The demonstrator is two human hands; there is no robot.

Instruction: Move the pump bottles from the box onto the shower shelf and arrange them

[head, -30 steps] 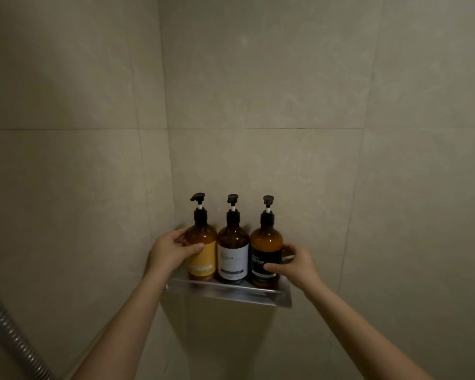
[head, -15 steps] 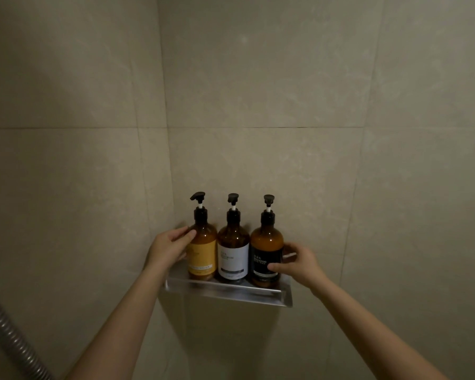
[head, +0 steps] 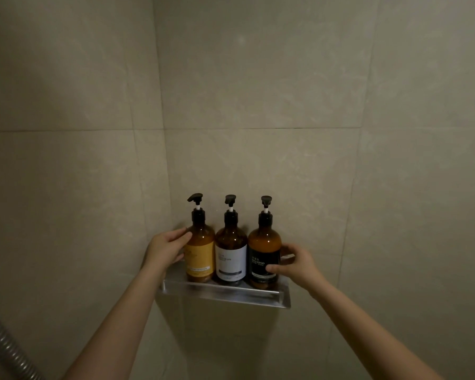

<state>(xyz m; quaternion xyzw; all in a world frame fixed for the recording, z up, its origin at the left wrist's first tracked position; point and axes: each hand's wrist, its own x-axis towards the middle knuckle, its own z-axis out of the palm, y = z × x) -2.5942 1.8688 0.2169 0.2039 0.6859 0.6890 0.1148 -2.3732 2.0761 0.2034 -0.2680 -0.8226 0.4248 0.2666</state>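
Three amber pump bottles stand upright in a row on the metal shower shelf (head: pixel 222 293) in the tiled corner. My left hand (head: pixel 165 252) cups the left side of the yellow-label bottle (head: pixel 202 256), fingertips on its shoulder and thumb at the label's edge. The white-label bottle (head: pixel 231 256) stands in the middle, untouched by either hand. My right hand (head: pixel 298 266) grips the black-label bottle (head: pixel 263 253), with the thumb on the front of the label and the fingers round its right side. The pump heads face roughly forward. No box is in view.
Beige tiled walls meet in a corner just behind the shelf's left end. A metal shower hose (head: pixel 3 344) runs across the lower left corner.
My left thumb has slid back off the front of the yellow label to its edge. My right hand has shifted slightly on the black-label bottle. The bottles stay in place.
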